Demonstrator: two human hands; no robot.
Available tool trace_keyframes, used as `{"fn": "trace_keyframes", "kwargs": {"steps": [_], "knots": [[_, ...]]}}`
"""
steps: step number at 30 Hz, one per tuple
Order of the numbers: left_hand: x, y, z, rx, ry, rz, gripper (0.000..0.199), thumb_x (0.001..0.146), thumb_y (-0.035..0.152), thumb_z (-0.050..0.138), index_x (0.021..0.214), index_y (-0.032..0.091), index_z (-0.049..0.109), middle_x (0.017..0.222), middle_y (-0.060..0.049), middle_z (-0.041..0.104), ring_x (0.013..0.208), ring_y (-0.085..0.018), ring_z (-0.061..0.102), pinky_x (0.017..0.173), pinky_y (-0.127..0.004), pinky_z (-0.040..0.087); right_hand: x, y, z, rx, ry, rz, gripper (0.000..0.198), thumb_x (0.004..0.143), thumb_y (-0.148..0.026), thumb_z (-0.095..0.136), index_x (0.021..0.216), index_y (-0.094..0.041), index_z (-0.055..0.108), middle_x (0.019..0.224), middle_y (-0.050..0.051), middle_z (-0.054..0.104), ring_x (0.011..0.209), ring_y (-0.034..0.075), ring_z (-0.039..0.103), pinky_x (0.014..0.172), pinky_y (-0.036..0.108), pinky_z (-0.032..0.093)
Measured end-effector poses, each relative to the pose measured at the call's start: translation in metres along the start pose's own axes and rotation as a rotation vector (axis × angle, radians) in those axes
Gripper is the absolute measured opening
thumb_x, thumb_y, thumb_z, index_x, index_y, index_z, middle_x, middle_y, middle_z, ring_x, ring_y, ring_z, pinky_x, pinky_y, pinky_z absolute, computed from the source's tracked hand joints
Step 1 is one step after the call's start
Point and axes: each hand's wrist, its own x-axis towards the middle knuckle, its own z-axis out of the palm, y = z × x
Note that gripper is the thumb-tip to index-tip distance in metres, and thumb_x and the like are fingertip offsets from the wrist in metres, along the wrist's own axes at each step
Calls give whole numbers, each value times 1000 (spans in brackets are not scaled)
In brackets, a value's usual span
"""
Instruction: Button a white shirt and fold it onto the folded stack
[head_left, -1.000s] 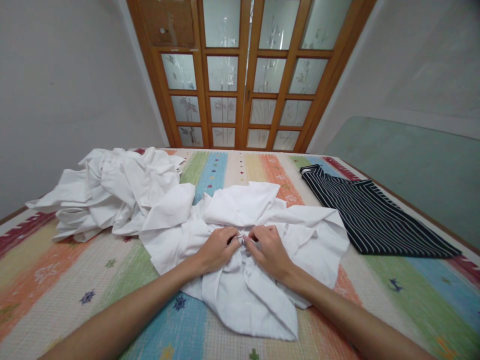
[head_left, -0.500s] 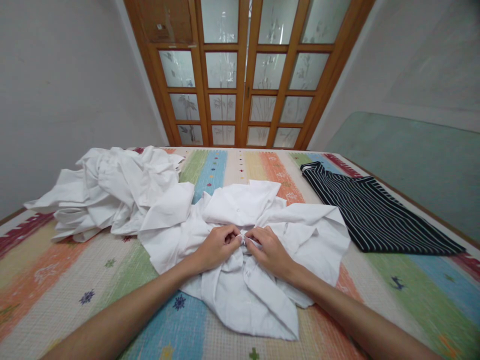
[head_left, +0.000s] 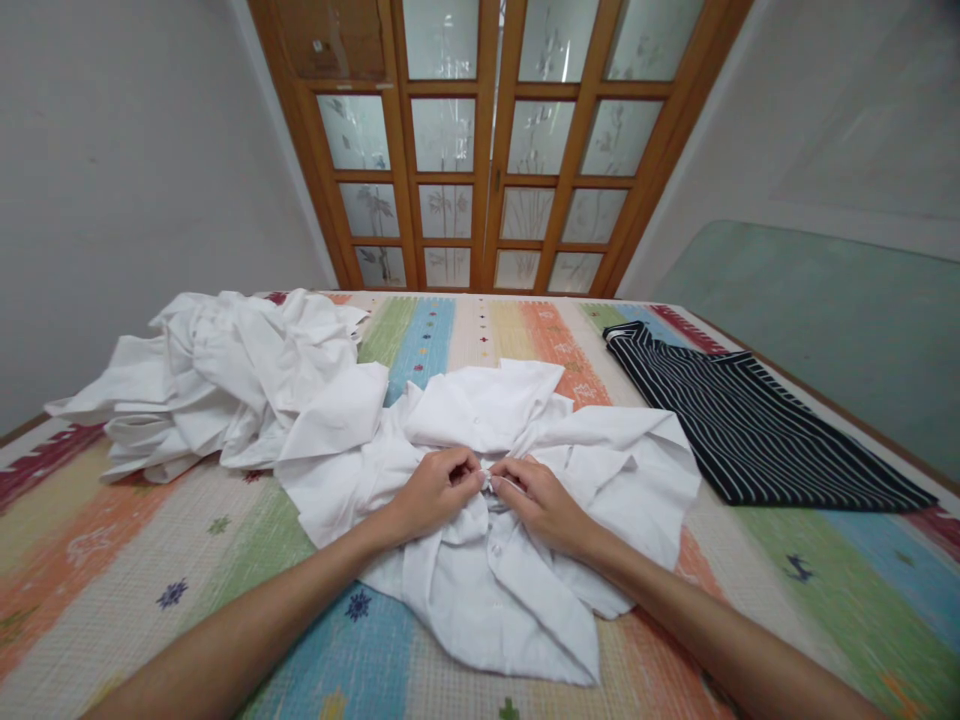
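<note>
A white button-up shirt [head_left: 502,620] lies crumpled in front of me, its collar side away from me and its lower part spread towards me. My left hand [head_left: 442,490] pinches the shirt's front at the middle, thumb against bent fingers. Right beside it, my right hand [head_left: 541,500] grips the facing edge of the same front, the fingertips of both hands almost meeting. The small bit of cloth or button between the fingertips is mostly hidden. Buttons show on the placket above and below my hands.
A heap of white garments [head_left: 232,370] lies at the left, touching the shirt. Folded black cloth with white stripes [head_left: 750,420] rests at the right. Everything lies on a colourful striped bedspread [head_left: 247,600]. Beyond stand wooden doors with glass panes [head_left: 487,180]; a pale green board [head_left: 810,330] is at the right.
Hardly anything differs. Both hands stay at the same spot on the shirt, with only slight finger movement, and the view has shifted a little.
</note>
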Motion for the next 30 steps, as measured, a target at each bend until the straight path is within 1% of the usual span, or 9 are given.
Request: {"fn": "trace_keyframes", "kwargs": {"steps": [5,10,12,15,17,20,23,26,30], "knots": [[2,-3,-1,-3,-5,8,18,82,26,49,71,15,58,62,2,53,58,-10,45,55,-22,33,1,-1,-1,144,-18,52,20,89,-30,46,80,-19,60,64,-2,54,63,15,49,61,26,38],[3,-5,0,48,82,-9,14,75,23,50,63,16,53,56,4,46,54,-10,40,53,-22,30,-2,-3,0,397,7,71,19,83,-22,37,72,-19,53,67,0,54,66,15,51,62,26,40],[3,-6,0,-7,118,-32,14,74,23,49,61,17,51,54,5,44,53,-10,40,52,-22,30,-3,-3,0,321,7,9,22,81,-21,36,63,-20,48,61,0,52,62,14,49,63,27,38],[3,-10,-4,-144,167,-45,15,73,24,47,59,18,46,53,5,42,51,-9,39,52,-22,31,-2,1,-2,9,42,-64,30,83,-27,44,54,-20,41,53,-2,48,56,13,45,65,28,35],[3,-12,-9,-217,171,3,16,71,24,47,57,18,44,56,3,45,55,-11,43,56,-23,36,0,7,-5,-192,93,-42,34,83,-31,50,52,-20,40,51,-2,48,54,13,44,65,28,34],[5,-15,-23,-305,157,88,19,69,23,48,51,17,44,70,-4,60,71,-16,56,71,-29,44,4,14,-13,-367,144,34,34,83,-32,54,53,-20,44,51,-2,50,53,13,45,62,28,33],[8,-18,-38,-351,144,72,24,70,24,48,48,17,46,83,-9,69,84,-21,61,79,-33,46,9,16,-21,-385,260,93,22,82,-37,57,67,-20,53,57,-2,53,54,14,49,59,26,33],[11,-17,-46,-220,222,4,29,75,29,50,48,18,49,86,-9,71,86,-21,63,83,-35,47,17,15,-27,-386,375,82,22,81,-37,57,93,-19,56,69,0,57,62,16,53,59,26,37],[12,-9,-44,24,358,86,15,76,31,60,69,18,62,109,-10,68,104,-22,60,98,-40,41,29,16,-27,-491,326,18,33,76,-30,60,107,-19,54,95,6,60,81,19,57,66,27,40]]}}
